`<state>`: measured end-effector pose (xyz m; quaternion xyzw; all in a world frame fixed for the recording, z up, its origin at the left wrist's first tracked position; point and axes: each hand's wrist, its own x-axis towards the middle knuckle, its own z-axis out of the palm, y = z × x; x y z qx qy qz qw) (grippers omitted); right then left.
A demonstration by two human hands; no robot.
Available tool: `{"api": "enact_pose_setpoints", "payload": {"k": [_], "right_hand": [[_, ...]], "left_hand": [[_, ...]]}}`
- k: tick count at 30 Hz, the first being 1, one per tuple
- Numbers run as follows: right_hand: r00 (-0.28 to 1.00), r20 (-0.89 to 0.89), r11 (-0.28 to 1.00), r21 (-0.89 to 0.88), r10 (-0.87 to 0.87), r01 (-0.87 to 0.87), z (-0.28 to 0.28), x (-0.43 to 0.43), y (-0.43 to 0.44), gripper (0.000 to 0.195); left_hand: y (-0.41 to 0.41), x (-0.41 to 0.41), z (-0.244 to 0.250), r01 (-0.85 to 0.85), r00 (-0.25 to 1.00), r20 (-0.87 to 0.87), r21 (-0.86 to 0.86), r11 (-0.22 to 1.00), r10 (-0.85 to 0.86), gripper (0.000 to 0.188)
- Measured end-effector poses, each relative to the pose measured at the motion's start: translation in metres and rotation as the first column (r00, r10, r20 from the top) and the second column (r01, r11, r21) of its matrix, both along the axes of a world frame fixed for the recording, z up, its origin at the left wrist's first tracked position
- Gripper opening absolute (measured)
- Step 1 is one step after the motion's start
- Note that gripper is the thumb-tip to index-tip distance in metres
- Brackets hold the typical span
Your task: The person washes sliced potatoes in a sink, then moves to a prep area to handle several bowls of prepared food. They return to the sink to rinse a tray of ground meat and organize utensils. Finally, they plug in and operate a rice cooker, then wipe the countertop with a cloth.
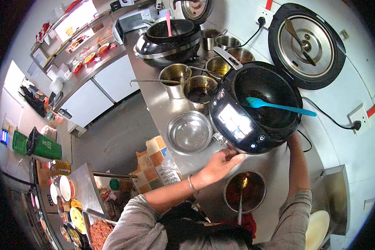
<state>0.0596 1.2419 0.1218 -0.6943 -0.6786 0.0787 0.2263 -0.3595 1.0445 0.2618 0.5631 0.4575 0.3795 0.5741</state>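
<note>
My left hand (220, 165) has its fingers under the front lower edge of a black automatic wok cooker (272, 142), thumb along that edge. Behind the cooker's right side, my right hand (294, 140) is mostly hidden, so its grip does not show. The cooker is tilted, with a lit screen (234, 122) on its front. A turquoise silicone spatula (281, 107) rests in its black wok bowl (265, 84), the handle over the rim. The cooker's round lid (328, 40) stands raised against the wall, a flat stick-like utensil across its inner face.
Left of the cooker sit a clear bowl (190, 132) and several steel pots, one a sauce pot (175, 73) with a ladle. A pot of dark red sauce (253, 195) with a spoon is near my body. A second wok cooker (172, 47) stands farther along the steel counter (156, 97).
</note>
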Motion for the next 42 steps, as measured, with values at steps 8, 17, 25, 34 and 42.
{"api": "enact_pose_setpoints", "payload": {"k": [8, 17, 25, 34, 42], "right_hand": [[0.998, -0.054, 0.998, 0.057, 0.019, -0.016, 0.036, 0.005, 0.023, 0.03], [0.995, -0.101, 1.0, -0.002, -0.026, 0.026, 0.143, -0.042, -0.025, 0.027], [0.981, 0.026, 0.976, 0.104, -0.193, 0.189, 0.192, 0.0, -0.12, 0.031], [0.863, 0.234, 0.893, 0.074, -0.448, 0.443, 0.099, 0.049, -0.304, 0.033], [0.912, 0.065, 0.892, -0.191, -0.404, 0.409, 0.136, 0.009, -0.332, 0.035]], "left_hand": [[-0.047, -0.078, -0.013, -0.005, 1.0, -0.003, -0.215, 0.977, 0.004, 0.03], [-0.072, -0.113, -0.022, -0.141, 0.984, 0.05, -0.38, 0.914, 0.172, 0.023], [-0.078, -0.107, -0.014, -0.111, 0.992, 0.011, -0.41, 0.905, 0.127, 0.024], [-0.083, -0.086, -0.003, -0.04, 0.999, -0.034, -0.415, 0.909, 0.029, 0.03], [-0.074, -0.034, 0.017, 0.064, 0.993, -0.081, -0.27, 0.961, -0.089, 0.043]]}}
